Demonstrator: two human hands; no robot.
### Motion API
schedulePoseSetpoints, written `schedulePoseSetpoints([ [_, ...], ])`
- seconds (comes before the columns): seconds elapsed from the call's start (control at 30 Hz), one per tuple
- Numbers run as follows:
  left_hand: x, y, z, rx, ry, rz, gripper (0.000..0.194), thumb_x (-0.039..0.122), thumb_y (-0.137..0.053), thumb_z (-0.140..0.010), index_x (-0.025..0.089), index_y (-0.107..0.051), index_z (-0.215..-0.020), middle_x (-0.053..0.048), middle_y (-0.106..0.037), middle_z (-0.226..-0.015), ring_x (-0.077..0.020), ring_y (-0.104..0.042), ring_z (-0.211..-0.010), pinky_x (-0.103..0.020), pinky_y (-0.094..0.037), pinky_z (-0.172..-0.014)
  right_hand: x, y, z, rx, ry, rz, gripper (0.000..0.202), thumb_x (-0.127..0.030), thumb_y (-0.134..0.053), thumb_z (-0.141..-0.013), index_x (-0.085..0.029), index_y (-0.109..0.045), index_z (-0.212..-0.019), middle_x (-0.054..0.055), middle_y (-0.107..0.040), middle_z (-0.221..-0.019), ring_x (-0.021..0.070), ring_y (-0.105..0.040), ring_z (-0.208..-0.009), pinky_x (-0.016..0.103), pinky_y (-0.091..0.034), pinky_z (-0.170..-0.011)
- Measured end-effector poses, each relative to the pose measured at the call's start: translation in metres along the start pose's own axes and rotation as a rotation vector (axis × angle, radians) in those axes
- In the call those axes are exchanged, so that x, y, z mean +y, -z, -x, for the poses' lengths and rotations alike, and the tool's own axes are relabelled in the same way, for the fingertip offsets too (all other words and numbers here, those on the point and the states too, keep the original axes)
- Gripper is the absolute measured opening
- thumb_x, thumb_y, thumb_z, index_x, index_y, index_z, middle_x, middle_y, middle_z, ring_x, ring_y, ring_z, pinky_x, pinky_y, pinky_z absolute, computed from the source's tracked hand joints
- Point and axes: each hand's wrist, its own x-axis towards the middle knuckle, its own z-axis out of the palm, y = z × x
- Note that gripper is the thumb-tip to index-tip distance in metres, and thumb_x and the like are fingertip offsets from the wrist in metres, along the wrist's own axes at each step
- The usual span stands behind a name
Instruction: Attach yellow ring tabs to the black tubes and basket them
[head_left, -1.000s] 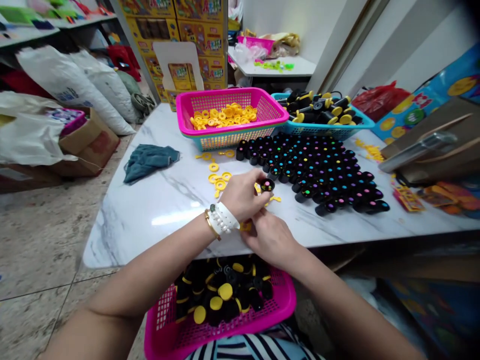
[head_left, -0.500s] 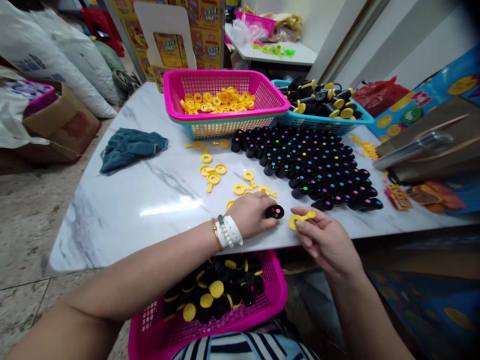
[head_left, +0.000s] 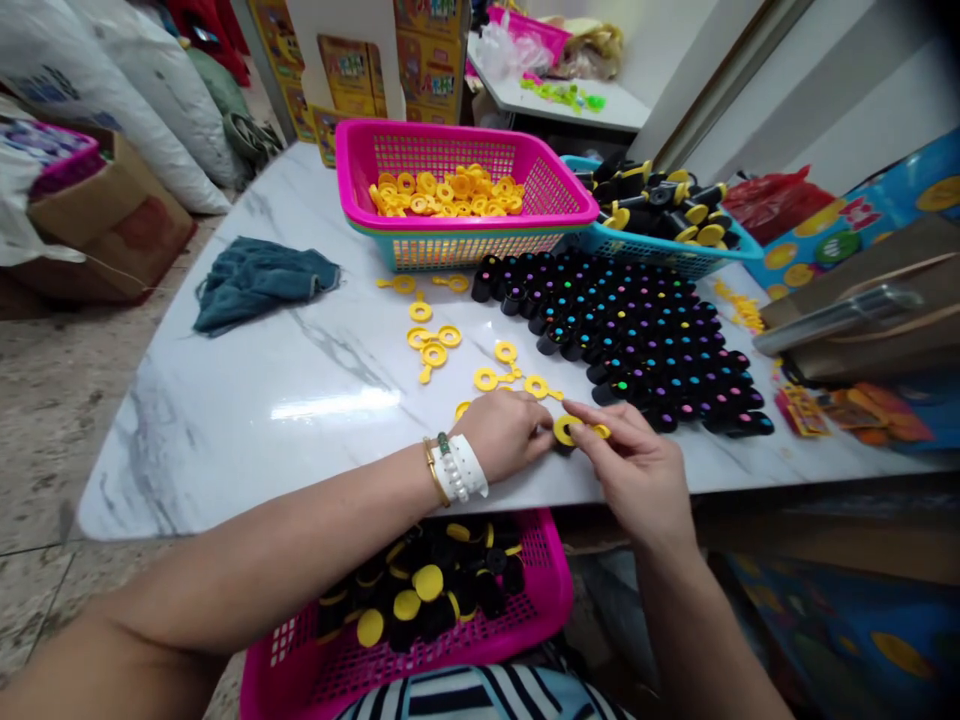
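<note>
Near the table's front edge, my left hand (head_left: 504,432) is closed round a black cylinder (head_left: 564,447), which shows only as a dark bit beyond the fingers. My right hand (head_left: 637,460) pinches a yellow ring piece with a tab (head_left: 568,430); its ring lies over the end of the black cylinder. Several loose yellow ring pieces (head_left: 433,356) are scattered on the marble-patterned table (head_left: 225,420) beyond my left hand. Rows of upright black cylinders with coloured dots (head_left: 622,315) stand close together behind my right hand.
A pink basket (head_left: 465,222) of yellow rings sits at the back, beside a blue basket (head_left: 652,247) of black-and-yellow pieces. Another pink basket (head_left: 555,590) is below the table edge. A dark teal cloth (head_left: 262,283) lies left; a brown paper bag (head_left: 892,310) stands right.
My right hand has moved left to my left hand, bringing the yellow ring onto the end of the black cylinder. The view has shifted slightly.
</note>
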Motion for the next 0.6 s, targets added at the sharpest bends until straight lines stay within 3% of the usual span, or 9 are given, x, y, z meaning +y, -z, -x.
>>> schedulePoseSetpoints([
  [0.1,0.001,-0.003,0.0,0.004,0.036,0.024,0.022,0.033,-0.06,-0.083,0.02,-0.07,-0.098,-0.003,-0.069,-0.082,-0.0169,-0.062,-0.075,-0.029,-0.047,-0.069,0.005,0.002,-0.005,-0.024,-0.109,-0.162,0.021,-0.029,-0.07,-0.078,-0.021,-0.077,-0.096,-0.001,-0.05,-0.068,0.0055,-0.039,-0.045,0.02,-0.027,-0.037],
  [0.2,0.005,-0.006,-0.002,0.02,0.029,0.018,0.047,0.046,-0.068,-0.076,0.019,-0.063,-0.113,-0.006,-0.068,-0.096,-0.0211,-0.063,-0.083,-0.032,-0.049,-0.071,0.006,0.002,-0.008,-0.065,-0.181,-0.308,0.019,-0.028,-0.07,-0.077,-0.019,-0.077,-0.092,-0.003,-0.048,-0.06,0.0042,-0.035,-0.038,0.019,-0.02,-0.032],
  [0.37,0.006,-0.007,-0.005,0.058,0.047,0.082,0.029,0.042,-0.066,-0.08,0.019,-0.066,-0.098,-0.005,-0.065,-0.092,-0.0197,-0.062,-0.084,-0.031,-0.05,-0.074,0.007,-0.007,-0.01,-0.154,-0.287,-0.444,0.02,-0.031,-0.071,-0.076,-0.017,-0.076,-0.09,-0.008,-0.039,-0.041,0.0028,-0.026,-0.032,0.016,-0.015,-0.031],
  [0.5,0.004,-0.004,-0.003,0.124,0.05,0.088,0.02,0.022,-0.063,-0.079,0.019,-0.063,-0.098,-0.006,-0.063,-0.104,-0.0186,-0.061,-0.09,-0.03,-0.05,-0.078,0.014,-0.003,-0.009,-0.099,-0.323,-0.486,0.025,-0.032,-0.077,-0.07,-0.016,-0.077,-0.089,-0.002,-0.054,-0.056,0.0043,-0.039,-0.042,0.015,-0.026,-0.034],
  [0.6,0.004,-0.001,-0.001,0.069,0.064,0.045,0.023,0.017,-0.061,-0.077,0.019,-0.062,-0.101,-0.004,-0.065,-0.097,-0.0196,-0.062,-0.086,-0.032,-0.05,-0.076,0.017,0.006,-0.005,-0.027,-0.342,-0.482,0.03,-0.031,-0.08,-0.068,-0.016,-0.077,-0.094,0.001,-0.061,-0.062,0.0066,-0.047,-0.047,0.017,-0.035,-0.039],
])
